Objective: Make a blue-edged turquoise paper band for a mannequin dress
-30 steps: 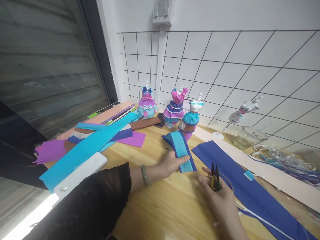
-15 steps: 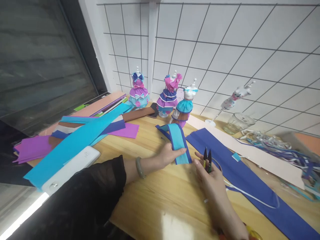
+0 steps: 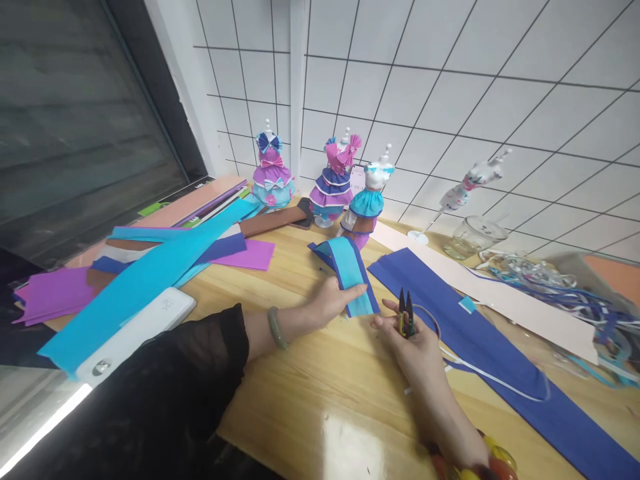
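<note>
My left hand [image 3: 333, 301] pinches a turquoise strip with dark blue edging [image 3: 347, 263], thumb on top; the strip bends over and its far end rests on the table. Just right of the strip's near end is my right hand [image 3: 417, 350], closed around small thread snips [image 3: 406, 313] whose dark blades point up and stand apart. Its thumb and forefinger come together close to the strip's corner; whether they pinch anything I cannot make out. Thin white cord [image 3: 505, 383] loops out beside this hand and over a long dark blue strip [image 3: 480, 353].
Small dress forms in ruffled paper-like dresses [image 3: 273, 177] stand at the back, near a bare tilted form [image 3: 470, 183] and a glass bowl [image 3: 475, 237]. Coloured strips [image 3: 150, 270] and a white device [image 3: 137, 330] lie left. Tangled ribbons [image 3: 545, 277] are piled right.
The whole view has shifted slightly. Both hands keep their holds, and the snips have turned a little more upright.
</note>
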Motion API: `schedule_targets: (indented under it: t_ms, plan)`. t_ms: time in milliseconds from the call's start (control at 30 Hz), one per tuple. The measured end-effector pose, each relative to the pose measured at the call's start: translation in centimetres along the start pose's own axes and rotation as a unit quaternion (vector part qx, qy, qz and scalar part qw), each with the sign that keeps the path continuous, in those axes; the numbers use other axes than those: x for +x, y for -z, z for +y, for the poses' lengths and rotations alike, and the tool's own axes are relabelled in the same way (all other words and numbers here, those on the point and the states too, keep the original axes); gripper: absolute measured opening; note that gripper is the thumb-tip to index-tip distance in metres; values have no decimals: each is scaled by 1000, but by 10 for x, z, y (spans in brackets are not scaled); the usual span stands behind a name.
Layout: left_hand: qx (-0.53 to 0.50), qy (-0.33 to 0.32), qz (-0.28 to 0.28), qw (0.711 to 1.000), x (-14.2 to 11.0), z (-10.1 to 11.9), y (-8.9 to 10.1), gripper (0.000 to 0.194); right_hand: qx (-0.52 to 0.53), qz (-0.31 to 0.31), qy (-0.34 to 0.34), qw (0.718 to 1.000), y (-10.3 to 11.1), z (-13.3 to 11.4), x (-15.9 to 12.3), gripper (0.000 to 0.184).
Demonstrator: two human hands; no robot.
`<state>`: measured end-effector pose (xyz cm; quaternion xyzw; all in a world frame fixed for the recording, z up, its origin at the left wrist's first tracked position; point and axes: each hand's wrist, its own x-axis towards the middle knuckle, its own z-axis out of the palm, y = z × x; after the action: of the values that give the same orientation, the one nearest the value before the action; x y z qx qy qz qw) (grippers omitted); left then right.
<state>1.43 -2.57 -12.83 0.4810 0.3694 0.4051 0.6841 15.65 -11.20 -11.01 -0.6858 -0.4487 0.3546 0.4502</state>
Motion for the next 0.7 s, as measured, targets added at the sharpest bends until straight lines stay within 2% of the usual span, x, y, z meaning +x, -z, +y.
schedule_targets:
  t_ms: [167,333,533,700]
  plan:
    - [3,-57,61,997,0,6,1,32,-44,24,11,999,0,-2,-2,54]
    - [19,-91,69,993,-2,7,2,32,-22,55,53,997,-1,-6,-3,71]
    - [27,-98,59,993,-5,8,-1,33,-17,71,16,997,2,-3,-3,52]
    - [28,-109,53,992,-9,11,-3,33,29,50,45,997,2,2,-2,64]
